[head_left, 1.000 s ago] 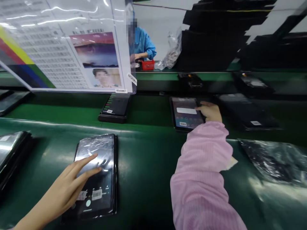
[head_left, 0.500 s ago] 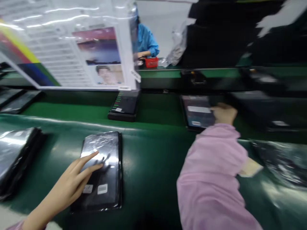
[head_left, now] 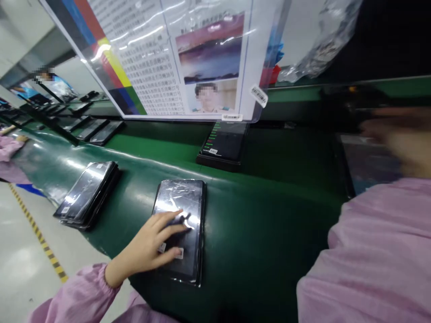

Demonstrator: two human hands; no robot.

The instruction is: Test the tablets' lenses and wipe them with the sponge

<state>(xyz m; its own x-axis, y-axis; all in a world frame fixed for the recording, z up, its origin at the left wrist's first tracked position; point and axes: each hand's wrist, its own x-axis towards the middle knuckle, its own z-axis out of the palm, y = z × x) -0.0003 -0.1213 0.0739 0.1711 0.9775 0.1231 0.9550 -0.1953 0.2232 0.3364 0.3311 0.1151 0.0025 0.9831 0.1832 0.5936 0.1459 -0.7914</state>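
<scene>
My left hand (head_left: 153, 244), fingers spread, rests on the glossy dark screen of a tablet (head_left: 188, 264) lying on the green mat. The tablet seems wrapped in clear film and bears small white labels near its lower end. At the right edge my right hand (head_left: 409, 139) is smeared by motion, raised over another tablet (head_left: 367, 163) on the shelf; whether it holds anything is unclear. On the shelf, under the hanging chart, a tablet with green lines on its screen (head_left: 227, 141) sits on a black stand.
A clear-sleeved test chart (head_left: 151, 58) hangs low across the front. On the left of the mat lies a stack of tablets (head_left: 89, 193). More tablets (head_left: 107, 133) line the shelf beyond. Co-workers sit at the far left; a pink sleeve (head_left: 10, 150) shows there. A striped floor line (head_left: 37, 233) runs below.
The view has swung left, so things sit farther right in the picture. My left hand stays on the tablet. My right hand has risen from beside the shelf tablet to above it.
</scene>
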